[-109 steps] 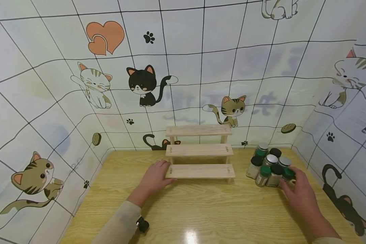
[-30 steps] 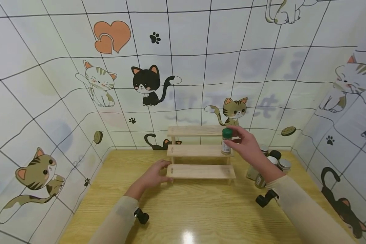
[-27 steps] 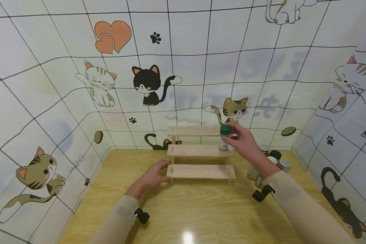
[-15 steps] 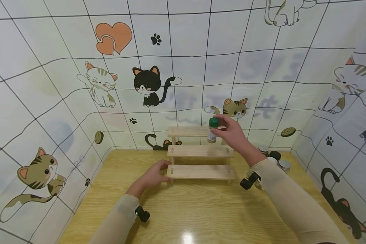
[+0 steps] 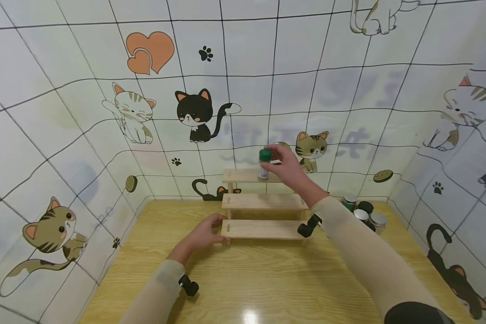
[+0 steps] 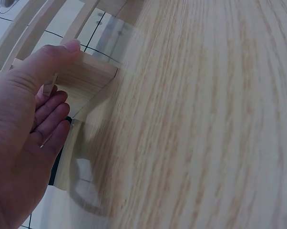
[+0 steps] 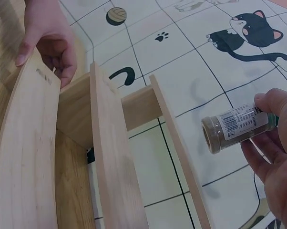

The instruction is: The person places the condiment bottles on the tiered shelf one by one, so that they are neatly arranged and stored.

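Observation:
A three-tier wooden rack [image 5: 263, 201] stands against the back of the table. My left hand [image 5: 204, 234] grips the left end of its lowest shelf; in the left wrist view, the thumb [image 6: 48, 59] lies over the wood with the fingers behind. A small clear spice jar [image 5: 263, 172] with a green cap is pinched between the thumb and fingers of my right hand [image 5: 288, 165], near the middle of the top shelf. In the right wrist view, the jar's base [image 7: 210, 136] is apart from the top shelf's edge, and a white barcode label faces the camera.
Several jars [image 5: 362, 215] with green, black and silver lids stand in a group at the table's right, partly hidden by my right forearm. A cat-printed wall covering [image 5: 251, 90] rises behind the rack. The wooden table [image 5: 235, 279] extends in front.
My right hand took the green-capped spice jar from the group and carried it left and up, past the middle shelf to the top one. My left hand stays at the rack's end.

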Tool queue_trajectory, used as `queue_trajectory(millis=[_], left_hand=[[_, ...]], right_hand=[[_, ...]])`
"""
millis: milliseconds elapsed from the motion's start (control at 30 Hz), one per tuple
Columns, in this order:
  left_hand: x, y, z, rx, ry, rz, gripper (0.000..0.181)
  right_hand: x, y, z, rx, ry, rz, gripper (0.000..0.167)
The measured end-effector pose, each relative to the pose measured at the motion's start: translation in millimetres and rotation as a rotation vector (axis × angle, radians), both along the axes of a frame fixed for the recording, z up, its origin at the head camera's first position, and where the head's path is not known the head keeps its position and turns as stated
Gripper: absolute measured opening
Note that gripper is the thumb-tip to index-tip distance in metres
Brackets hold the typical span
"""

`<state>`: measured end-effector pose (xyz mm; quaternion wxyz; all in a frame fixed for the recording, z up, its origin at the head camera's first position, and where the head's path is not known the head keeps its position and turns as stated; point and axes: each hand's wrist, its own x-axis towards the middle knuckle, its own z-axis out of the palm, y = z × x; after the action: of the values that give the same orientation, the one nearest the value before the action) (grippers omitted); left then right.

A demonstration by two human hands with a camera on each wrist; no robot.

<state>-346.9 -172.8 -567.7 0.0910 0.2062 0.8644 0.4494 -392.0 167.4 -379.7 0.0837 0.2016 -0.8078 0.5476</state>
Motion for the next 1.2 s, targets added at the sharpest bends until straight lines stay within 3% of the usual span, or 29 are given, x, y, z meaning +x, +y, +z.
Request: queue_trajectory(millis=[400, 767, 1200], left_hand=[[5.4, -2.6, 3.4, 0.024, -0.017, 0.000, 0.068], [1.4, -0.2, -4.7, 0.084, -0.055, -0.003, 0.077], [1.6, -4.1, -4.8, 0.093, -0.048, -0.008, 0.072]], right_hand=[[-26.3, -43, -10.7, -0.033, 0.029, 0.024, 0.049], [-39.4, -66, -13.2, -0.063, 0.035, -0.044, 0.049], [-47.4, -82, -21.9, -0.007, 0.021, -0.017, 0.052]])
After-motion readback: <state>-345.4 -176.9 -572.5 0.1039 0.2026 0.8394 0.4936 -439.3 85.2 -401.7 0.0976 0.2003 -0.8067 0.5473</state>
